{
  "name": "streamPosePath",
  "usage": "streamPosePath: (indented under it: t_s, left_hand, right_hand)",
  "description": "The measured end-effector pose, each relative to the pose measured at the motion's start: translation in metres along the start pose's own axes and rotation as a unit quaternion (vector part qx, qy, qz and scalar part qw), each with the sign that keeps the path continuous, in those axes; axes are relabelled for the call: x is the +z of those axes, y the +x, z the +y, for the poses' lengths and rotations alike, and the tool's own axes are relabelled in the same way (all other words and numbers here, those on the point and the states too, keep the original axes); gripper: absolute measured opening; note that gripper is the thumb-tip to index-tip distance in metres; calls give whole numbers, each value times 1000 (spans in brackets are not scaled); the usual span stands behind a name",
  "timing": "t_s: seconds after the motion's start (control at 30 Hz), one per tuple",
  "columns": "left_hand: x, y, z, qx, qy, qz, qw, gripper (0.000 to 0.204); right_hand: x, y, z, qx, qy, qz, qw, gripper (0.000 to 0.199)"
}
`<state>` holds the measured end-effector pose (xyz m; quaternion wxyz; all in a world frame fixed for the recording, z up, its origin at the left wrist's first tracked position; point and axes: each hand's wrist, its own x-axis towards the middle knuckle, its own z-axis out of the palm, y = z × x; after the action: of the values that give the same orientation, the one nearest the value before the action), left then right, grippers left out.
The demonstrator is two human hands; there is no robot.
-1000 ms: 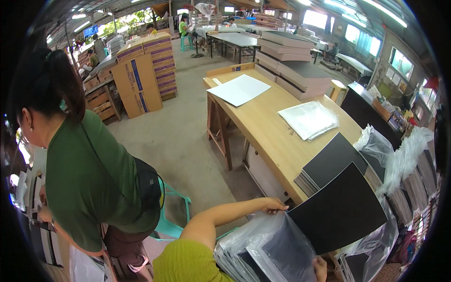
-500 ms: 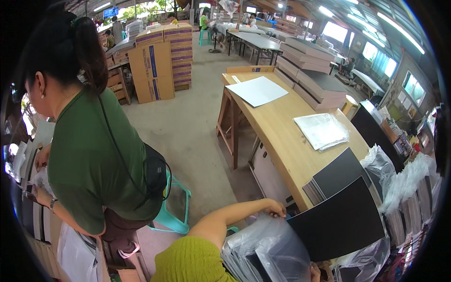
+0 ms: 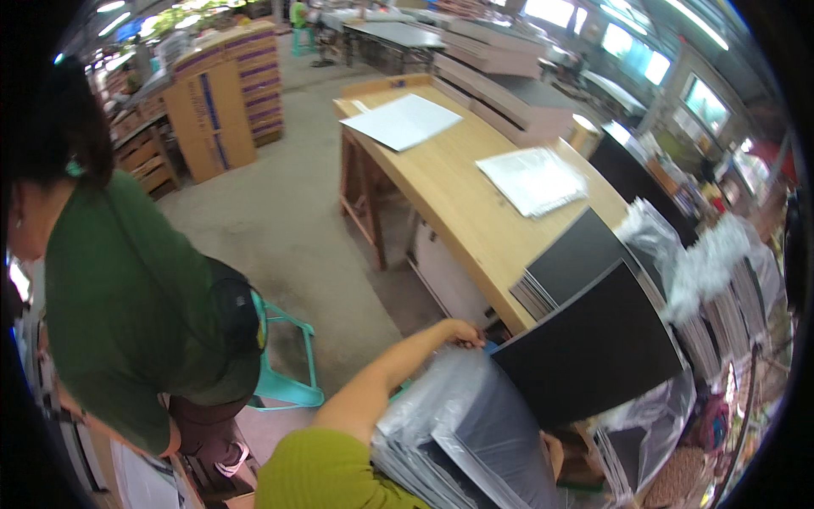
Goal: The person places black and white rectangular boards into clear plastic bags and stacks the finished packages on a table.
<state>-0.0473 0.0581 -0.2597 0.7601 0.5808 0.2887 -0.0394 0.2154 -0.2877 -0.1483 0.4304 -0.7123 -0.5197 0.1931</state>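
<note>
Two hands: left [image 3: 460, 333] gripping one black board [image 3: 593, 348], right [image 3: 553, 450] grip unclear.

Black boards, pale wood and green clothing fill my view.
I see a matte black board [image 3: 593, 348], grey clear-wrapped sheets [image 3: 475, 433], a light tan tabletop [image 3: 458, 195], white papers [image 3: 405, 120] and a teal stool [image 3: 284, 373].
</note>
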Motion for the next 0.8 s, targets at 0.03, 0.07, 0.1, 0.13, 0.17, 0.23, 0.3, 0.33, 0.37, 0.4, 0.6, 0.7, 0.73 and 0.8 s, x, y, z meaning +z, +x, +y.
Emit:
streamPosePath:
  t_s: [0.03,0.07,0.1,0.13,0.17,0.23,0.3,0.33,0.37,0.4,0.6,0.7,0.73,0.8]
  left_hand:
    - [25,14,17,-13,-12,70,997,18]
    - [28,16,25,-13,-12,60,998,19]
    - [22,13,16,4,-14,74,997,20]
    - [24,12,16,8,-15,97,995,20]
    - [27,13,16,11,-16,118,993,21]
    - [26,10,14,9,-20,156,988,20]
    - [27,11,18,5,-11,180,984,21]
    - [30,16,22,0,2,180,984,23]
    - [37,21,26,-3,14,179,984,24]
    - [31,27,15,30,61,206,976,25]
    - [21,50,-1,17,269,326,906,32]
    - [31,48,7,-58,306,377,872,40]
    - [40,38,21,-52,327,362,871,44]
    - [29,-23,33,-3,365,373,853,57]
  right_hand:
    - [-9,-7,23,25,54,47,997,14]
    - [-11,-9,40,41,31,47,998,17]
    - [-7,-4,51,45,19,32,998,20]
    - [-7,-2,57,57,2,22,998,23]
    - [-8,-3,62,73,-11,21,997,24]
    - [2,3,55,97,-29,12,995,27]
    - [5,7,52,114,-39,12,993,29]
    - [3,5,55,124,-42,20,991,30]
    - [1,3,59,137,-43,30,989,31]
    - [3,7,58,139,-38,30,989,31]
    - [5,14,73,182,10,32,983,37]
    - [-5,13,87,268,114,53,955,40]
    - [-11,5,94,297,138,73,942,41]
    - [-10,4,65,243,90,39,965,47]
